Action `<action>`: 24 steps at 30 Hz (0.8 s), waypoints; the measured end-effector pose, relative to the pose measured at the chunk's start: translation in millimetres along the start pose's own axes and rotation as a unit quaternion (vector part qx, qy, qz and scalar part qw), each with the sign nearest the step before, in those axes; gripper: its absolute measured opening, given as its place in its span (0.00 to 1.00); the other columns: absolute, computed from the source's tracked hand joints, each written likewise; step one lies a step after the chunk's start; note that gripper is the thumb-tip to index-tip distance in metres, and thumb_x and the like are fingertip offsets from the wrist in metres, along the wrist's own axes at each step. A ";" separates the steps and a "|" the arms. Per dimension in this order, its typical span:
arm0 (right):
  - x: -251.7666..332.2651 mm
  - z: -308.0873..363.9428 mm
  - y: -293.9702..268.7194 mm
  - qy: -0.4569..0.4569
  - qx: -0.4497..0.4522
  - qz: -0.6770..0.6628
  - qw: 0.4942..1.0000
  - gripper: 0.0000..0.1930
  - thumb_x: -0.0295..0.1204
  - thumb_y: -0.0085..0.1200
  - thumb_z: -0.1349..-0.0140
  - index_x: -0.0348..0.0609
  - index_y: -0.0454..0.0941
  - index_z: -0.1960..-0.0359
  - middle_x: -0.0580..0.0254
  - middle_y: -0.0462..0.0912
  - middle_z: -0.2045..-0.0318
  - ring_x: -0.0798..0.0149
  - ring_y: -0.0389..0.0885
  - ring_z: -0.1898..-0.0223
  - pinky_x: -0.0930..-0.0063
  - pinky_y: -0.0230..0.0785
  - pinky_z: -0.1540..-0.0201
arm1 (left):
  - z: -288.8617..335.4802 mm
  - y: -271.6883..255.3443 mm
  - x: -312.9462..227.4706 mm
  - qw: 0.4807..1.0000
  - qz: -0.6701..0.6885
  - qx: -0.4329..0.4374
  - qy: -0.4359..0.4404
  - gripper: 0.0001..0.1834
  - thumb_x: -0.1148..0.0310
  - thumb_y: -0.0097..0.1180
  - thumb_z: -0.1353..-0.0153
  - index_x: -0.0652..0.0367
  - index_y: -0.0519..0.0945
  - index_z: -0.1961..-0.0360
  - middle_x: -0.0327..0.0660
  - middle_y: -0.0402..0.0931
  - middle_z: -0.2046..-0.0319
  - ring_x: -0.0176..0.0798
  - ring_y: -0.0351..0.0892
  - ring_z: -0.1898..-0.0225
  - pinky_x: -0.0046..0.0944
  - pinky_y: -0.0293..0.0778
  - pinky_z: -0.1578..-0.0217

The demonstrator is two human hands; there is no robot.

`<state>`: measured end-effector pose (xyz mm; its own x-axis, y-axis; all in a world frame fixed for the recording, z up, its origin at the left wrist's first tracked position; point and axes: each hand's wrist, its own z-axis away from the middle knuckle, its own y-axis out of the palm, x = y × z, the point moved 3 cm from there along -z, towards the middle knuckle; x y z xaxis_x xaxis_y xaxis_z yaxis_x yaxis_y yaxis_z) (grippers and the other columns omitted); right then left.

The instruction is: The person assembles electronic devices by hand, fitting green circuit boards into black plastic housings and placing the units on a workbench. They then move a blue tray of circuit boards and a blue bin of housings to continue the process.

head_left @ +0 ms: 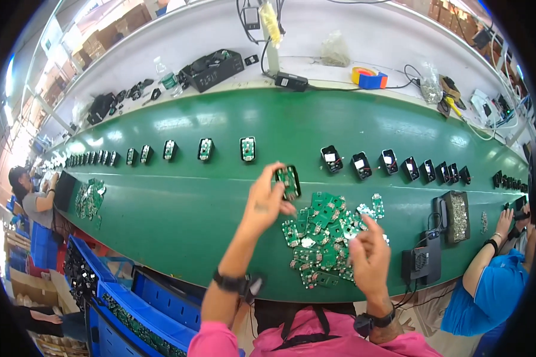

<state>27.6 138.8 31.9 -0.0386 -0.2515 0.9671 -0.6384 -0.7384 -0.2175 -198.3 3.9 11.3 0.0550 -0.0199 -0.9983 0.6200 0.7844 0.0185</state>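
My left hand grips a black plastic housing with a green circuit board seated in it. The fingers wrap round its near side, above the green bench. A loose pile of green circuit boards lies just to the right and nearer to me. Over the right side of that pile hovers my right hand. Its thumb and index finger are apart, and I see nothing between them; it partly covers some boards.
Housings with boards line the bench to the left; black housings without green boards showing run right. A black device and a bin of small metal parts stand right. Blue crates sit lower left. Co-workers flank both ends.
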 end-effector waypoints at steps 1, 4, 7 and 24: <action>-6.2 3.4 -17.4 -0.012 -0.036 0.026 0.999 0.22 0.24 0.54 0.37 0.33 0.68 0.40 0.65 0.76 0.74 0.75 0.74 0.76 0.79 0.67 0.73 | -25.3 -4.1 3.7 0.998 -0.058 0.001 0.029 0.22 0.79 0.39 0.34 0.60 0.63 0.38 0.50 0.77 0.61 0.41 0.84 0.78 0.33 0.80 0.80; -30.6 18.7 -54.8 -0.030 -0.086 0.065 0.994 0.17 0.23 0.53 0.36 0.33 0.73 0.46 0.68 0.75 0.73 0.78 0.72 0.76 0.82 0.64 0.74 | -83.7 -27.0 14.0 0.986 -0.164 -0.028 0.024 0.20 0.78 0.39 0.34 0.59 0.64 0.40 0.51 0.76 0.62 0.42 0.84 0.79 0.35 0.79 0.81; -53.8 42.9 -68.3 -0.024 -0.109 0.103 0.988 0.12 0.24 0.53 0.36 0.34 0.76 0.51 0.70 0.74 0.73 0.79 0.70 0.76 0.84 0.62 0.74 | -114.8 -44.0 41.7 0.982 -0.163 -0.094 0.014 0.21 0.77 0.41 0.33 0.60 0.64 0.39 0.51 0.77 0.62 0.40 0.82 0.82 0.35 0.78 0.83; -32.7 -7.5 -76.9 -0.064 -0.086 0.204 0.973 0.06 0.23 0.56 0.39 0.33 0.78 0.63 0.54 0.77 0.72 0.59 0.78 0.72 0.71 0.69 0.70 | -114.6 82.0 15.2 0.828 -0.526 0.011 0.195 0.45 0.55 0.68 0.56 0.69 0.63 0.40 0.58 0.74 0.48 0.59 0.79 0.53 0.52 0.75 0.51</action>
<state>72.2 208.5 18.0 -0.2271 -0.5864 0.7775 -0.7093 -0.4475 -0.5446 -236.4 138.9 -8.7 -0.7779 -0.4807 -0.4046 0.1785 0.4484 -0.8758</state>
